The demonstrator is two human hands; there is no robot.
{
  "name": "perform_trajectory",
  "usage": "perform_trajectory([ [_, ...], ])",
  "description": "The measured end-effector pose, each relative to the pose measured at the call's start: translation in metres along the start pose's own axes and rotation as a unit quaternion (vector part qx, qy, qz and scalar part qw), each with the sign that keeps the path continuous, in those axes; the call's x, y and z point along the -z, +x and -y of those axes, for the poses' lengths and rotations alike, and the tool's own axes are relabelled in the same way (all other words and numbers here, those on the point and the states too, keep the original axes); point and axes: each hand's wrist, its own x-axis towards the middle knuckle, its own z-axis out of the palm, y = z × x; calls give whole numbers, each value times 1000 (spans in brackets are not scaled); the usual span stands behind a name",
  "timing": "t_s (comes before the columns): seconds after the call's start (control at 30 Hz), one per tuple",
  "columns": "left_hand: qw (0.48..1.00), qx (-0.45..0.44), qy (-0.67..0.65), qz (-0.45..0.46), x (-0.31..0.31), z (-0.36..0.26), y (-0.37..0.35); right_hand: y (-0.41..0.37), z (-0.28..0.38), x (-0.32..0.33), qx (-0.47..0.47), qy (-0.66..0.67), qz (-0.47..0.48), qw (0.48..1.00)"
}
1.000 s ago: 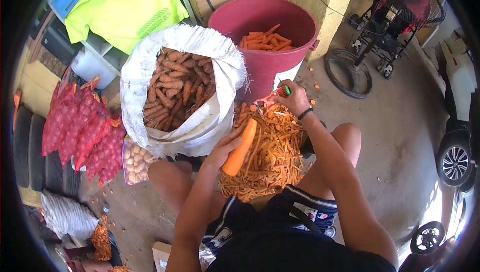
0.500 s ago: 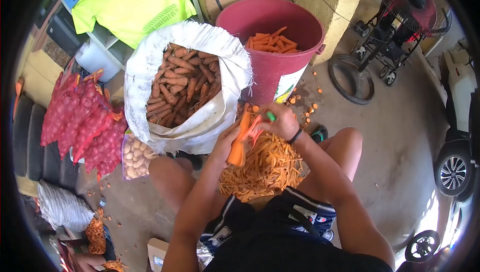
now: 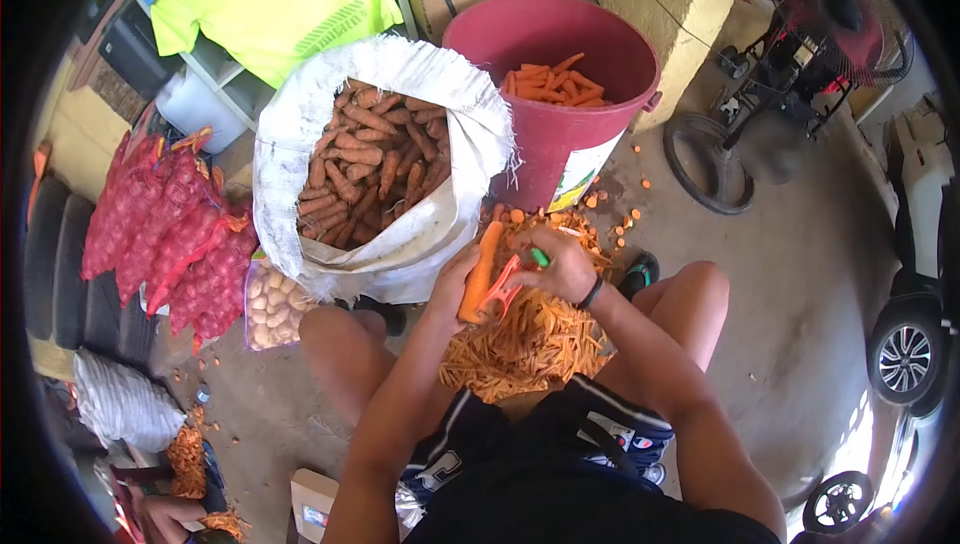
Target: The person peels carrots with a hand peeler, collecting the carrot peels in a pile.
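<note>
Left hand [image 3: 452,282]: curled mostly closed round side of bright carrot [image 3: 480,272], leaving face toward right hand [image 3: 566,266] bare for tool. Right hand: fingers closed on orange peeler [image 3: 502,286], head by carrot's near end; blade contact too blurred to confirm. Carrot above heap of peelings [image 3: 530,356], likely so scraps drop there. Beyond, white sack [image 3: 405,272], mouth folded outward, presumably for easy reach to rough carrots [image 3: 370,159]; red bin [image 3: 535,149] beside it, holding smooth carrots [image 3: 556,86].
</note>
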Motion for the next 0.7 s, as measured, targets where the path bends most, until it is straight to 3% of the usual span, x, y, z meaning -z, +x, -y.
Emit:
perform_trajectory([
  [0.1,998,33,55,-4,9,4,-5,9,-27,14,-30,-51,-40,997],
  [0.2,995,33,91,-13,2,0,-9,19,-69,37,-67,-126,-140,980],
  [0.3,999,35,25,7,9,1,-9,25,-77,51,-226,-105,-143,958],
  [0.33,999,37,-13,18,15,1,-6,24,-71,48,-219,-24,-137,966],
  [0.43,1000,11,-17,14,26,6,4,9,-28,15,-46,20,-82,995],
  [0.53,999,6,-35,-6,-12,-4,-3,-1,1,-8,2,9,22,1000],
  [0.67,999,34,-2,-14,2,-1,-3,13,-4,6,9,-17,18,1000],
  [0.7,998,45,28,-15,8,-2,-3,17,-15,15,-17,-47,-24,998],
])
